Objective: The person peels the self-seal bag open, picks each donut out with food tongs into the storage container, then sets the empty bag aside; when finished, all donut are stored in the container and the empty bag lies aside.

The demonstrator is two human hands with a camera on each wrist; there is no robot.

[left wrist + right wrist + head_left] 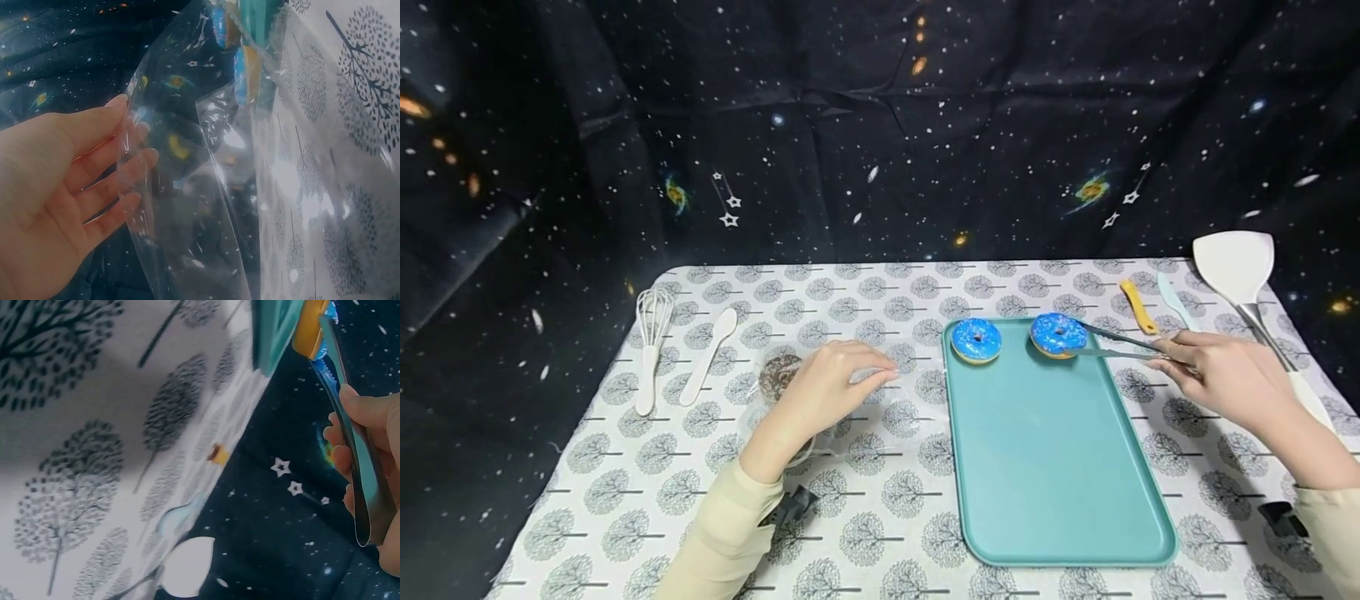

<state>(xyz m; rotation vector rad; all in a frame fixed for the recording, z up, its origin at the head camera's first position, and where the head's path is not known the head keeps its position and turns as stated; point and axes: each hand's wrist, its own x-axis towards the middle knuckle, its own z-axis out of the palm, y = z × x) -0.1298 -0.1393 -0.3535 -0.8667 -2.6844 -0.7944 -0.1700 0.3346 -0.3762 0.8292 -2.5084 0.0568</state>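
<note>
**Tongs close on a blue doughnut at the tray's far edge**

A tree-print tablecloth (865, 508) spreads before a starry black backdrop (880, 117), carrying a teal tray (1060, 467) set lengthwise away from the person. At the tray's far end sit two blue-iced doughnuts: one (976, 340) lies free near the far left corner, the other (1058, 335) is caught between the tips of metal tongs (1120, 346). The tongs' long axis runs nearly level from the right hand (1221, 375) leftward to that doughnut, so the held piece lies to the hand's left and slightly beyond it, and the right hand is much the nearer. Its fingers and thumb are curled round the tong arms, squeezing them together; the forearm comes in low from the right edge. The left hand (823, 387) rests left of the tray, fingers straight and loosely spread against a clear plastic bag (206, 206), beside a chocolate doughnut (778, 373) partly hidden behind it. A white spatula (1243, 275), a yellow tool (1138, 307), a whisk (651, 342) and a white spoon (707, 354) line the cloth's margins.
</note>
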